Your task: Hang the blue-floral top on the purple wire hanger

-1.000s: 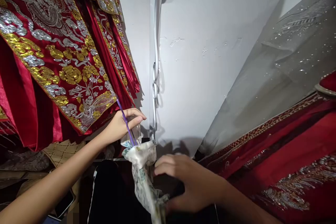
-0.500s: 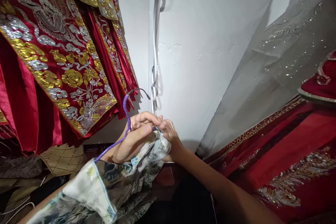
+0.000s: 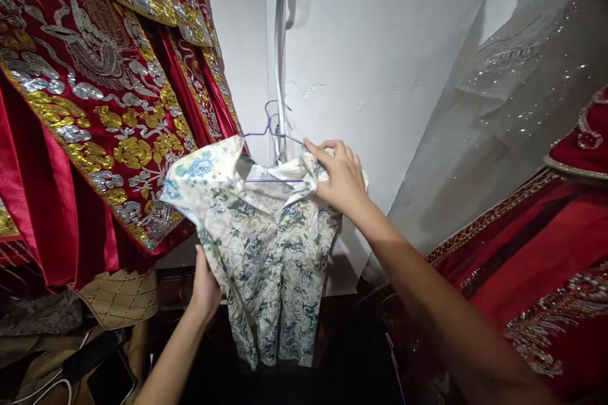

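Around you, red robes with gold and silver embroidery (image 3: 95,107) hang on the left, a grey sequinned gown (image 3: 513,95) and more red embroidered cloth (image 3: 546,266) on the right, with the white wall (image 3: 370,44) between them.

In front of that wall hangs the floral garment (image 3: 270,247), a pale piece printed in blue and green, draped over a thin purple wire hanger (image 3: 273,136) whose hook rises just above the collar.

Your right hand (image 3: 339,177) pinches the garment's right shoulder where it meets the hanger arm, fingers closed on the cloth. Your left hand (image 3: 205,288) grips the lower left edge of the fabric, though its fingers are partly hidden behind the cloth.

To seat it well, I would keep the right grip firm at the shoulder and pull down lightly with the left, so the cloth settles evenly on both hanger arms; the left shoulder looks bunched and flared outward and probably needs smoothing.
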